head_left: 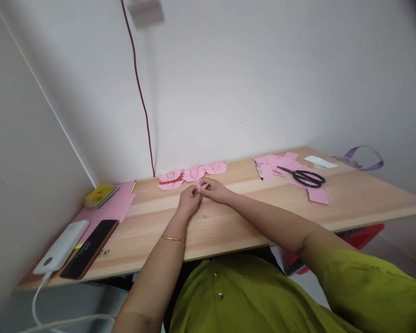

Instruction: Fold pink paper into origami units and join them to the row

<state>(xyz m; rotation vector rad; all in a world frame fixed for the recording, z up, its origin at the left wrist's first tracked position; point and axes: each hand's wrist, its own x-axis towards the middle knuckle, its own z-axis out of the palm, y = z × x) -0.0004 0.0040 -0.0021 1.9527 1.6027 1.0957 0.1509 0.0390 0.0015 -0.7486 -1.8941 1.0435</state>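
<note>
Over the middle of the wooden table [208, 231], a small piece of pink paper [204, 186] is pinched between my two hands. My left hand [189, 200] has its fingertips closed on the near left side of the paper. From the right, my right hand [213, 189] grips the same piece between thumb and fingers. How the paper is folded is mostly hidden by my fingers. Just beyond my hands, several folded pink paper pieces [194, 174] lie in a row along the wall, with a dark red strip [171, 179] across the leftmost one.
Black-handled scissors [307, 178] lie on pink paper scraps [319, 195] at the right, near a pen [258, 170] and a white strip [321, 162]. At the left are a phone [89, 249], a white power bank [61, 246], a yellow pad [100, 195] and pink sheets [119, 203].
</note>
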